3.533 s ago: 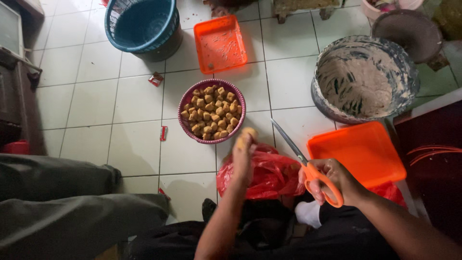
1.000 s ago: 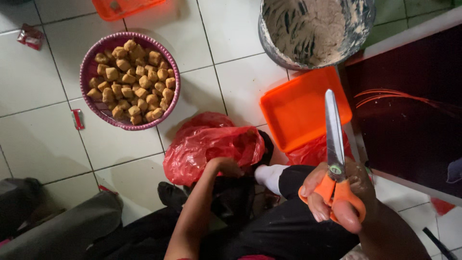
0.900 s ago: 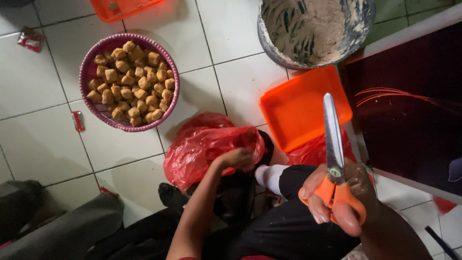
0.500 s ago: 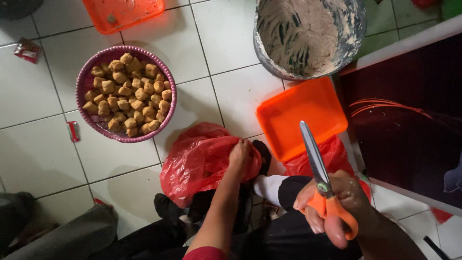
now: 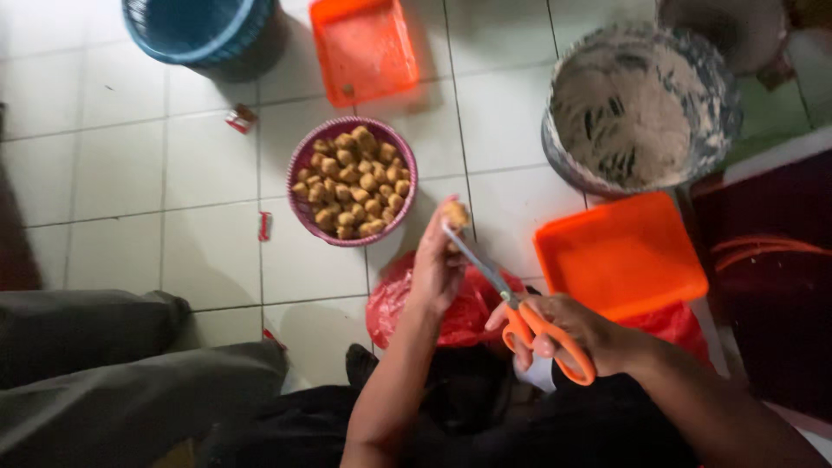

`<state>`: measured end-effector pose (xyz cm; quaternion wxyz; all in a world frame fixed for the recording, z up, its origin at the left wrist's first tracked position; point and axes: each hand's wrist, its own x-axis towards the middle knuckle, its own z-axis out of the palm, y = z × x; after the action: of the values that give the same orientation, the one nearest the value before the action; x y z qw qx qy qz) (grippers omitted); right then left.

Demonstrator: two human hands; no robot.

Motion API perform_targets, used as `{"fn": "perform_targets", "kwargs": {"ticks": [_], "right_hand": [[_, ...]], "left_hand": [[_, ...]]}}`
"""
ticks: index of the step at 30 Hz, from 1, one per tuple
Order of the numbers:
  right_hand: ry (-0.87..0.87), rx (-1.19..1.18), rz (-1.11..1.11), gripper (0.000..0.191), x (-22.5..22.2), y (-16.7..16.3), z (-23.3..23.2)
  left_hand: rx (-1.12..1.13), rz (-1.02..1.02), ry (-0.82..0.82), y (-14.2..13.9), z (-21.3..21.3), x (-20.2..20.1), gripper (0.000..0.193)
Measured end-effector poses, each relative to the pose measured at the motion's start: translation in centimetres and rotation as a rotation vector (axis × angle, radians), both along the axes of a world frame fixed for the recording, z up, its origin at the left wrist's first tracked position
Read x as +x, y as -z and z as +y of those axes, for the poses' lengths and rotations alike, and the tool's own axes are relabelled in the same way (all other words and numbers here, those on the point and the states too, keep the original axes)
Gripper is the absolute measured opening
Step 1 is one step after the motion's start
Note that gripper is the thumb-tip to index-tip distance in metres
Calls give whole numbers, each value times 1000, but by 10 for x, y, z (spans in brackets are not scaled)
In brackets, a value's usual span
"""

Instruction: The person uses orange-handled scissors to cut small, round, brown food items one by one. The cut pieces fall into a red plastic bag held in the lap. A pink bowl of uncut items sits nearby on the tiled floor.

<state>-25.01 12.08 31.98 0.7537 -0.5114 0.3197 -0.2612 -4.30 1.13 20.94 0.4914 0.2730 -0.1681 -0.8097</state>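
brown tofu puff point(image 5: 456, 213) now lifted from red bag point(image 5: 472, 305) to scissors point(image 5: 511, 299).

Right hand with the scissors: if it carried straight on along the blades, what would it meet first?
The right hand aims the scissors up-left; they would first meet the fried piece in the left hand.

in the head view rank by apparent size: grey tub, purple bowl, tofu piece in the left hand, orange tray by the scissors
1. grey tub and orange tray: too alike to rank
2. purple bowl
3. tofu piece in the left hand
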Motion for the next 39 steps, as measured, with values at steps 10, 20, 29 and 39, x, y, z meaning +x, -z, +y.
{"fn": "perform_targets", "kwargs": {"ticks": [10, 20, 29, 39], "right_hand": [[-135, 3, 5, 97, 24, 0, -10], [175, 167, 18, 38, 9, 28, -15], [76, 224, 22, 49, 19, 32, -10], [-109, 302, -56, 96, 32, 23, -22]], "left_hand": [[-148, 34, -189, -62, 38, 44, 43], [-260, -69, -246, 6, 33, 18, 20], [-328, 717, -50, 11, -10, 50, 44], [-160, 100, -267, -81, 29, 62, 37]]}}
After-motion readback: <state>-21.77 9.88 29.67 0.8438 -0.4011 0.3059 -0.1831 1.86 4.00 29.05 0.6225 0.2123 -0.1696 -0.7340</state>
